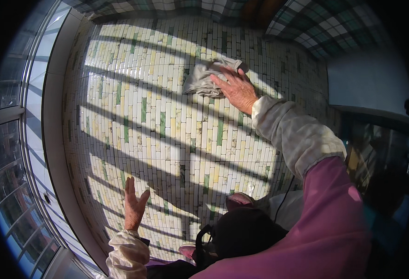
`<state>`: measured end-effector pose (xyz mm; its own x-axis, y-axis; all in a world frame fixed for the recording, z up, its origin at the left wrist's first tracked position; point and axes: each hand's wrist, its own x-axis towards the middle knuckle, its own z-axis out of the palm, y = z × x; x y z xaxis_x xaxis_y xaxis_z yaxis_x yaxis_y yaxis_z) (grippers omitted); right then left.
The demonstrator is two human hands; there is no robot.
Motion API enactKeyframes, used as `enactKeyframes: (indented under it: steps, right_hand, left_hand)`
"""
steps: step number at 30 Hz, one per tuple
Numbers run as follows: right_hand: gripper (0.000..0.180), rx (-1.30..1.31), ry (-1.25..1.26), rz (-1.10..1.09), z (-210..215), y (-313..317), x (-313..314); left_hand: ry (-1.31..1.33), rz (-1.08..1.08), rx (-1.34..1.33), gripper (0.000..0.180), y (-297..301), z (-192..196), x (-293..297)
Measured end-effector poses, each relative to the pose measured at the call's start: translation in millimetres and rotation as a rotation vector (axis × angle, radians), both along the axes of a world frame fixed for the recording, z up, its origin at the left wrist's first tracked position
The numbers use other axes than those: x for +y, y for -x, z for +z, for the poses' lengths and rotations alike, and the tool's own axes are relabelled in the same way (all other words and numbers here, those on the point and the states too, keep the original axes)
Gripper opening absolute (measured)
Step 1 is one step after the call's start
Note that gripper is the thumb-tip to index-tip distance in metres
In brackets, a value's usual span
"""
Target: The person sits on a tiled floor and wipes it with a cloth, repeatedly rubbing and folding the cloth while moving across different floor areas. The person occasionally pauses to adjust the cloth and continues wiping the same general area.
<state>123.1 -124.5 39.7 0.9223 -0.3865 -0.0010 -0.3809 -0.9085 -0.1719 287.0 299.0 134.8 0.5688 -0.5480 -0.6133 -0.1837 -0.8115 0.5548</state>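
A crumpled light-grey cloth (202, 79) lies on the mosaic-patterned floor (135, 97), toward the far side. My right hand (237, 90) rests on its right part, palm down, with the fingers spread and flat rather than wrapped round it. At the lower left, my left hand (135, 204) is open above the floor, thumb and fingers apart, holding nothing. Pale sleeve covers reach down to both wrists, and a dark band shows at the left one. How far the left hand is off the floor I cannot tell.
Glazed windows (9, 107) and a pale ledge run along the left. Checked green-and-white fabric (325, 23) hangs at the far side, near a whitish panel (367, 83). A black thing with a strap (241, 232) and a reddish shoe (240, 200) are close to my body.
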Motion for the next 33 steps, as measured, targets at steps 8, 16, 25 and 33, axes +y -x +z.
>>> enactKeyframes:
  steps: [8, 16, 25, 33]
  right_hand:
    - [0.043, -0.087, -0.125, -0.276, 2.3, 7.1, 18.7]
    - [0.048, 0.011, -0.4, 0.668, 5.9, 77.9, 177.8]
    - [0.04, -0.117, -0.108, -0.243, -4.6, 33.0, -60.0]
    - [0.043, -0.042, 0.179, -0.462, -14.6, 101.9, -86.4]
  left_hand:
    - [-0.199, -0.064, -0.307, 0.129, 30.9, -77.2, -29.4]
    - [-0.278, -0.046, -0.233, 0.133, 26.8, -72.1, -38.3]
    - [-0.266, -0.036, -0.22, 0.134, 24.9, -75.3, -38.2]
    - [-0.267, -0.061, -0.251, 0.133, 26.3, -78.5, -35.5]
